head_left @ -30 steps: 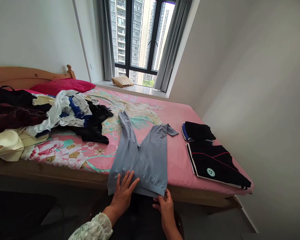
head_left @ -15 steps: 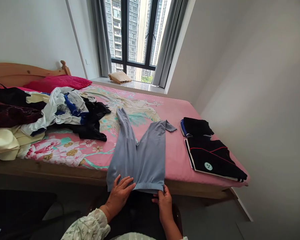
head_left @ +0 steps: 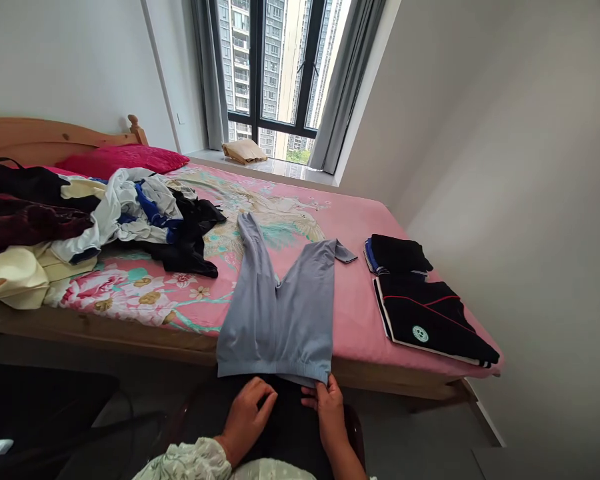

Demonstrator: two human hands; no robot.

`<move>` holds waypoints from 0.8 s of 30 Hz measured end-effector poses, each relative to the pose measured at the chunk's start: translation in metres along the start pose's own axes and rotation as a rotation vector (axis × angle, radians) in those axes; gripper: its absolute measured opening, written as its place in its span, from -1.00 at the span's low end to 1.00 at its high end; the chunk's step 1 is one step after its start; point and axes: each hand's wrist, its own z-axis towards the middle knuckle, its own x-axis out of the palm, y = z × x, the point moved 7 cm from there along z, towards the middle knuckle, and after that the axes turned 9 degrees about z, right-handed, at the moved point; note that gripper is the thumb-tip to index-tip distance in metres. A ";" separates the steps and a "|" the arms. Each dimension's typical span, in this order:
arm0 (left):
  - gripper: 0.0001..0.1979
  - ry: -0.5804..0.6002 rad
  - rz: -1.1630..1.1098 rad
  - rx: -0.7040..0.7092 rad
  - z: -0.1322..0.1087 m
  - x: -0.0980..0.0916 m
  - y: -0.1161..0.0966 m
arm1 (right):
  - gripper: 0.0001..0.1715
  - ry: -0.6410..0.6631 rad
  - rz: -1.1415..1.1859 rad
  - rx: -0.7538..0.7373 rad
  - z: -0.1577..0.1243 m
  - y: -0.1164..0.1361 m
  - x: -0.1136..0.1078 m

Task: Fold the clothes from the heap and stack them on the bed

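Grey-blue trousers (head_left: 280, 320) lie spread on the pink bed, legs pointing away and the elastic waistband hanging over the near edge. At the right corner of the waistband my right hand (head_left: 327, 407) pinches the fabric between thumb and fingers. My left hand (head_left: 250, 410) is just below the waistband, off the cloth, its fingers curled with the thumb close to them; no object shows in it. The right leg's end is bent outward to the side.
A tangled heap of clothes (head_left: 145, 213) covers the bed's left side, before a red pillow (head_left: 125, 159). Folded dark clothes (head_left: 430, 313) and a smaller folded stack (head_left: 400, 253) lie at the right. A paper bag (head_left: 245, 151) rests on the windowsill.
My left hand has come off the waistband and moved slightly down and right, its fingers curling in. My right hand keeps its hold on the corner. The view has shifted slightly.
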 end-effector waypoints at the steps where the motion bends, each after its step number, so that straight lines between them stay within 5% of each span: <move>1: -0.83 0.035 -0.192 -0.172 -0.004 0.010 0.009 | -0.45 -0.007 -0.006 -0.011 -0.001 0.000 0.000; 3: -0.74 0.050 -0.455 -0.416 -0.009 0.028 0.019 | -0.46 -0.015 -0.026 -0.030 -0.002 0.001 0.000; 8: -0.88 -0.046 -0.789 -0.604 -0.003 0.047 0.026 | -0.55 0.011 -0.132 -0.088 -0.004 0.000 -0.001; 16: -0.81 -0.189 -0.952 -0.685 0.005 0.047 0.025 | -0.61 0.022 -0.206 -0.141 -0.005 0.001 0.000; 24: -0.88 -0.376 -0.953 -0.689 0.003 0.042 0.022 | -0.43 -0.037 -0.196 -0.195 -0.009 0.009 0.003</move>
